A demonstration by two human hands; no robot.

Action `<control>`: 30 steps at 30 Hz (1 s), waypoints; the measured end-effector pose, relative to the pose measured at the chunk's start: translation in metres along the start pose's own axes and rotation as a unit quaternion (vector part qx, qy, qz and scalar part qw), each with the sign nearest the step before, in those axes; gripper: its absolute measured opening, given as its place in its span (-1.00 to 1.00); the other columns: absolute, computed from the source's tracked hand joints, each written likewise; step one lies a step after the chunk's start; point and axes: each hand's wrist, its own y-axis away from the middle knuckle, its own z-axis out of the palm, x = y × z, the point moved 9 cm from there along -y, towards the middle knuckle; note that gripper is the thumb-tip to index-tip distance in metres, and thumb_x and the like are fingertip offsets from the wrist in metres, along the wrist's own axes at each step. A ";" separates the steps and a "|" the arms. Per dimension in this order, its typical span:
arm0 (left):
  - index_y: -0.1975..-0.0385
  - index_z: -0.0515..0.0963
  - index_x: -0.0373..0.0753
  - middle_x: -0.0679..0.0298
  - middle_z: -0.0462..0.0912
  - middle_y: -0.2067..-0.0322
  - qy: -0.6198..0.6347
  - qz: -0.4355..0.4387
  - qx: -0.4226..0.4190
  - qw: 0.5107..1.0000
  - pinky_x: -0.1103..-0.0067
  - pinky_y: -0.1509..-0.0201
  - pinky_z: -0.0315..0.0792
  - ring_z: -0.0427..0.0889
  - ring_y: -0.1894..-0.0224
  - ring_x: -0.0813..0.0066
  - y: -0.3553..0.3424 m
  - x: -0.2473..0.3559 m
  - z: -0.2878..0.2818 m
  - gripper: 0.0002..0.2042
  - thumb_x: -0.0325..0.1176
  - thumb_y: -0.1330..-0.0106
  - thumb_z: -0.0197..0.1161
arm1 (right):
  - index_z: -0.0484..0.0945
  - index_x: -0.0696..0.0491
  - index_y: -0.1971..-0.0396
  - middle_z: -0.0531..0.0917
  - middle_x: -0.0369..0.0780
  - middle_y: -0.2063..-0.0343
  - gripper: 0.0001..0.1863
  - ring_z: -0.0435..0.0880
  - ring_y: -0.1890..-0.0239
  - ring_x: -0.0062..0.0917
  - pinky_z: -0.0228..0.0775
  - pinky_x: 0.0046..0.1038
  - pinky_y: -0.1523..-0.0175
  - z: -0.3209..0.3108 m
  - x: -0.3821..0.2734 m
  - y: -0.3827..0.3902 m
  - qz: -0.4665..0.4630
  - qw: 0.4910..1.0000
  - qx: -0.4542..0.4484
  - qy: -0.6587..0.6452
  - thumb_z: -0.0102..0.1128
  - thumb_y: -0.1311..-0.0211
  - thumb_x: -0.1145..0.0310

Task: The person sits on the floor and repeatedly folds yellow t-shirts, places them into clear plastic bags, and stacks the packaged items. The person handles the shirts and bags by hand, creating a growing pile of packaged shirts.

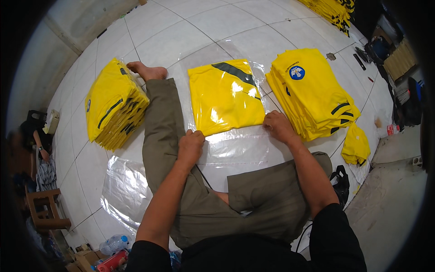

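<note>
In front of me on the floor lies a folded yellow shirt [226, 102] with a dark diagonal band, inside a clear plastic bag [235, 152]. The bag's flap end points toward me. My left hand [190, 144] is closed at the shirt's near left corner, fingers pinching the bag's edge. At the near right corner my right hand [278, 126] is closed in the same way, its fingertips partly hidden. To the right rises a stack of folded yellow shirts [308, 90] with a round blue emblem on top. Left of my leg stands a stack of bagged yellow shirts [115, 106].
More clear bags [124, 190] lie by my left thigh. A bunched yellow cloth [355, 145] sits beside the right stack. Bottles [113, 245] and a brown stool [45, 208] are at the lower left. Another person's arm [41, 147] shows at the far left. More yellow clothing [331, 11] lies far right.
</note>
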 end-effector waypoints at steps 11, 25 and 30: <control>0.33 0.71 -0.30 0.23 0.76 0.39 0.350 -0.387 -0.022 0.853 0.57 0.28 0.49 0.64 0.39 0.58 0.008 -0.071 0.026 -0.88 -0.41 -0.22 0.41 | 0.73 0.17 0.25 0.77 -0.24 0.36 -0.78 0.69 0.27 -0.53 0.52 -0.41 0.08 0.044 0.089 0.016 0.284 0.891 -0.016 -0.354 0.32 -0.15 0.37; 0.60 0.58 -0.30 0.05 0.72 0.50 0.142 -0.354 0.036 0.924 0.38 0.27 0.54 0.71 0.43 0.25 0.003 -0.089 0.035 -0.75 -0.32 -0.02 0.54 | 0.64 0.20 0.42 0.71 -0.04 0.45 -0.66 0.70 0.33 -0.15 0.51 -0.21 0.14 0.030 0.077 -0.001 0.362 0.927 -0.014 -0.100 0.52 0.04 0.23; 0.53 0.58 -0.33 -0.04 0.72 0.42 0.163 -0.378 -0.020 0.911 0.30 0.17 0.57 0.74 0.29 0.04 -0.003 -0.079 0.025 -0.74 -0.35 -0.01 0.56 | 0.62 0.17 0.49 0.69 -0.04 0.47 -0.65 0.69 0.35 -0.15 0.49 -0.20 0.18 0.024 0.084 0.007 0.396 0.912 -0.039 -0.101 0.56 0.06 0.21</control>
